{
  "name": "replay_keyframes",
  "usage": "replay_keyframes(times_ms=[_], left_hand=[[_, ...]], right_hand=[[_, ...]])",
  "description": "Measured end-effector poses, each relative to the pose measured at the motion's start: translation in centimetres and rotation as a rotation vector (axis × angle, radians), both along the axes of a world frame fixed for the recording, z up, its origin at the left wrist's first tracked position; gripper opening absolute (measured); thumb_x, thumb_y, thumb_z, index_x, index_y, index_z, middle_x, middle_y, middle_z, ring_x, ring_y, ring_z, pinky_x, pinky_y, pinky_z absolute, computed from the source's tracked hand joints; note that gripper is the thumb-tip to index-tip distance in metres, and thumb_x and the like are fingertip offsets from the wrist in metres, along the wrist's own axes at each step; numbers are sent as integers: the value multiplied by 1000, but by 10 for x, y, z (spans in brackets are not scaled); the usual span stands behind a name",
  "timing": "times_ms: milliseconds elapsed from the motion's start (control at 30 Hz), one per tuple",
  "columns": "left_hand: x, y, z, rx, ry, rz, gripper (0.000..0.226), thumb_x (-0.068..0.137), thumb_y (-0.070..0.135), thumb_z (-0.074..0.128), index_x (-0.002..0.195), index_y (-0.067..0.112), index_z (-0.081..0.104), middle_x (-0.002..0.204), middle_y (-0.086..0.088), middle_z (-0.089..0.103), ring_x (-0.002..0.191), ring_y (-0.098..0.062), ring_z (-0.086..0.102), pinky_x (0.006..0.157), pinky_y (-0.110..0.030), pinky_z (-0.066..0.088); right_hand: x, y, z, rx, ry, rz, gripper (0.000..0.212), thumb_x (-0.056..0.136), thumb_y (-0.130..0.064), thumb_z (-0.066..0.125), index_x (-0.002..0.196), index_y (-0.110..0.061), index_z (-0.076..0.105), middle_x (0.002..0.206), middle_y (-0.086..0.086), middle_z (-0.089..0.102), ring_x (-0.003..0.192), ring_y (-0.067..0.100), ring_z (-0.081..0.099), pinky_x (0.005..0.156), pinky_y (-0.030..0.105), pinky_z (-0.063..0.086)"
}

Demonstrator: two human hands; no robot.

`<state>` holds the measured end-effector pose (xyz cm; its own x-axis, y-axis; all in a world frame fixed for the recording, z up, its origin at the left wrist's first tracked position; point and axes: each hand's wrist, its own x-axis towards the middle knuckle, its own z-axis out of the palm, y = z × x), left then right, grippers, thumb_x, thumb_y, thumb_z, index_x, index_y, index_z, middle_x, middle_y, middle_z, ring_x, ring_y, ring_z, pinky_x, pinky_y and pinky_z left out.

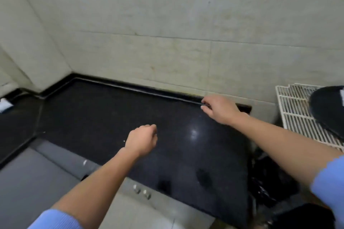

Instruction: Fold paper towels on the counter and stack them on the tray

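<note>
Tiled wall backs a black polished table. Left hand hovers over the table's middle, fingers curled into a fist, holding nothing. Right hand, at 2 o'clock from the left, meets the table's rear rim with fingers curled; grip cannot be determined. White wire rack stands at 3 o'clock.

Room to pass lies over the black counter from its middle to the left corner; tiled wall closes the back & left, w/ a low raised lip along its foot. To the right, a white wire rack w/ a dark round thing on it blocks the way, plus a black bag below. The left hand hangs over mid-counter & the right hand is at the lip, w/ a gap betw. them.
</note>
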<state>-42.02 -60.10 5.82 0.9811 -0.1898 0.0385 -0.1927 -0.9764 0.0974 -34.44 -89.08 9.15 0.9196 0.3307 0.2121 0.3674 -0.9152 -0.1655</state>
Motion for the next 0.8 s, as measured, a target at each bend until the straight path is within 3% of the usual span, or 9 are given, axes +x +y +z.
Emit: replay_keyframes(times_ms=[233, 433, 800], left_hand=[[-81, 197, 2, 8, -4, 312, 17, 90, 29, 45, 100, 21, 56, 105, -3, 65, 98, -28, 60, 74, -35, 47], [-120, 299, -18, -34, 35, 525, 24, 89, 28, 46, 107, 18, 58, 107, -7, 67, 99, -31, 61, 77, -36, 49], [-90, 484, -31, -41, 103, 768, 29, 91, 28, 45, 115, 20, 58, 109, -7, 67, 103, -29, 60, 78, -34, 47]], right_hand=[[-8, 216, -13, -40, 75, 273, 29, 94, -45, 44, 114, -28, 57, 108, -5, 60, 96, 23, 61, 77, 37, 49], [4, 351, -24, -89, 103, 450, 28, 95, -44, 44, 113, -28, 57, 110, -6, 60, 99, 21, 59, 78, 34, 47], [76, 594, -58, -110, 187, 685, 31, 95, -43, 46, 120, -26, 55, 115, -2, 60, 101, 21, 60, 80, 37, 48]])
